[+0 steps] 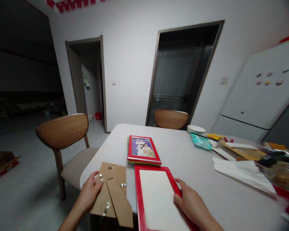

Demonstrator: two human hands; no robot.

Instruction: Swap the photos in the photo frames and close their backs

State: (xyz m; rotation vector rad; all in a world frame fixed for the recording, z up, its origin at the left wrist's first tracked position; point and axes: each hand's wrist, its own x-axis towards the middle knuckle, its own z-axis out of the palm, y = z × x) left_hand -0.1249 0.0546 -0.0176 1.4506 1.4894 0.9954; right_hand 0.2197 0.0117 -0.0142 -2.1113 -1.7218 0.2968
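My left hand (90,192) grips the left edge of a brown frame backing board (120,199), which has metal clips and a fold-out stand. In my right hand (191,202) is the right side of a red picture frame (140,195), with a plain white panel (159,195) inside its border. The board and the frame are side by side at the table's near edge, the board partly past it. Just beyond them lies another red frame with a photo (142,147), stacked on something green-edged. The fingertips under both held things are hidden.
The white table (178,150) carries a white bowl (196,129), a teal packet (201,141), white paper (243,173) and a jar (285,175) on the right. Wooden chairs stand at the left (62,130) and far side (171,118). A fridge (257,86) is behind, right.
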